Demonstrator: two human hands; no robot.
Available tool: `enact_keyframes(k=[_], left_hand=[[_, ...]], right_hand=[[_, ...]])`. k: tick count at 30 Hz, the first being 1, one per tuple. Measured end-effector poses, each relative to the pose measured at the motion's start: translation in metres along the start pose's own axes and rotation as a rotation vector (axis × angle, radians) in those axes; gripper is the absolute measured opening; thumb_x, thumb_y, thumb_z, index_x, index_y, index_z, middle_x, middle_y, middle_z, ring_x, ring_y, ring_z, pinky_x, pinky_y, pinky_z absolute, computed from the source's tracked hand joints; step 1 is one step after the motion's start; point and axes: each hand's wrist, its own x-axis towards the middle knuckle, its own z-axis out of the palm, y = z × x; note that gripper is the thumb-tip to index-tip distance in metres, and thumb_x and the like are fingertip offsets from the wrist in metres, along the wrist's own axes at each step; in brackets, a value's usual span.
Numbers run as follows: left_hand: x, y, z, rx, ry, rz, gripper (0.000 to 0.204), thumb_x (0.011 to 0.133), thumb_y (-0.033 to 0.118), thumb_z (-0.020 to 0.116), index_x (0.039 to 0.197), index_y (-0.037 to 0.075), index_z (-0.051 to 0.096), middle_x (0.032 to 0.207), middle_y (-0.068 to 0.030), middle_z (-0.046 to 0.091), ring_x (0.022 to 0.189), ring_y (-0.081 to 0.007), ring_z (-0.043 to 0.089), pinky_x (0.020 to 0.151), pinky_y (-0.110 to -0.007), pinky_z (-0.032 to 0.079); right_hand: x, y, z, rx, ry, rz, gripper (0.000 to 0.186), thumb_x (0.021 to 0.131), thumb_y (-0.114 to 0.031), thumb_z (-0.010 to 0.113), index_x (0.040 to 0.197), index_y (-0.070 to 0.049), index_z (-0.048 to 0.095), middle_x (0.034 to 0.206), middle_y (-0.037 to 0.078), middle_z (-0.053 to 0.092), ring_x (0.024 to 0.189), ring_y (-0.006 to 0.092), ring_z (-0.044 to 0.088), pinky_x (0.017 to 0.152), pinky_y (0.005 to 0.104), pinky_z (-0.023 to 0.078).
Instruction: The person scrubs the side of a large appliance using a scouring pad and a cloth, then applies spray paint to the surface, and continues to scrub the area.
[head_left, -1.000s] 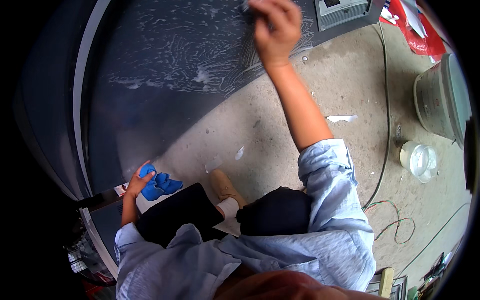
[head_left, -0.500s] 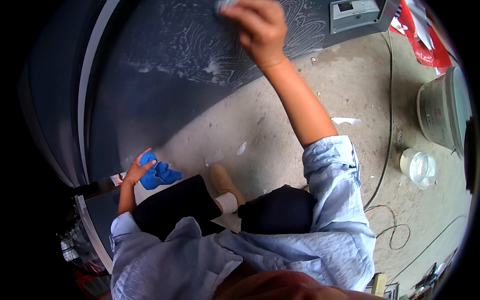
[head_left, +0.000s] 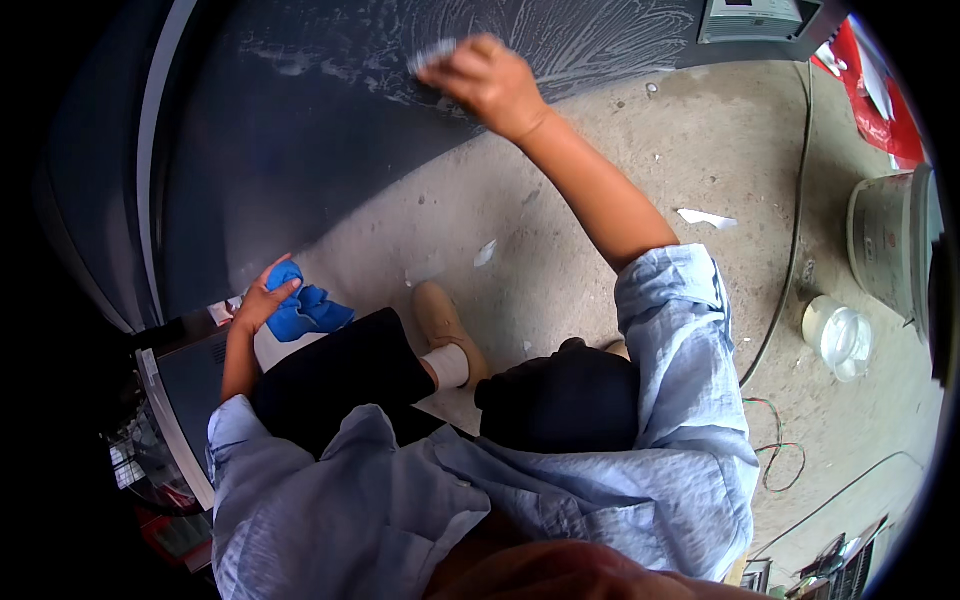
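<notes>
Pressed to a dark grey panel (head_left: 270, 160) is my right hand (head_left: 495, 88), its fingers closed on a small greyish-white scrubbing pad (head_left: 431, 57). Motion blurs the pad, so its exact kind is unclear. White, streaky foam (head_left: 590, 45) covers the upper part of the panel around that hand and to its right. Lower left, beside my knee, my left hand (head_left: 257, 304) grips a crumpled blue cloth (head_left: 305, 313), with its thumb over the folds and the lower end hanging loose.
On the concrete floor (head_left: 570, 250) at right stand a large pale bucket (head_left: 885, 240) and a clear tub (head_left: 840, 338). A grey cable (head_left: 797, 240) and thin coloured wires (head_left: 785, 450) run nearby. White scraps (head_left: 706, 218) lie about; red plastic (head_left: 880, 110) sits far right.
My right hand has moved down and slightly left on the panel with the pad. My left hand still holds the blue cloth. The whole view has shifted a little.
</notes>
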Motion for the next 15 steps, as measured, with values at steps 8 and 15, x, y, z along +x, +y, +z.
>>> enact_keyframes(k=[8,15], left_hand=[[-0.001,-0.016,0.002,-0.050,-0.008,0.007,0.064,0.086,0.035,0.075,0.143,0.019,0.050,0.117,-0.0082,0.062,0.104,-0.0176,0.061,0.095,-0.033,0.049],[-0.013,-0.003,0.002,-0.059,-0.005,-0.025,0.064,0.088,0.035,0.073,0.144,0.018,0.048,0.115,-0.0054,0.062,0.105,-0.0165,0.058,0.097,-0.032,0.046]], right_hand=[[-0.051,-0.008,0.022,-0.020,-0.254,0.013,0.020,0.077,-0.013,0.063,0.094,-0.017,0.071,0.105,-0.006,0.056,0.099,0.0159,0.055,0.065,0.0270,0.057],[-0.042,-0.008,0.035,0.042,-0.261,-0.173,0.015,0.077,-0.013,0.064,0.091,-0.016,0.070,0.105,-0.006,0.056,0.096,0.0166,0.055,0.066,0.0289,0.056]])
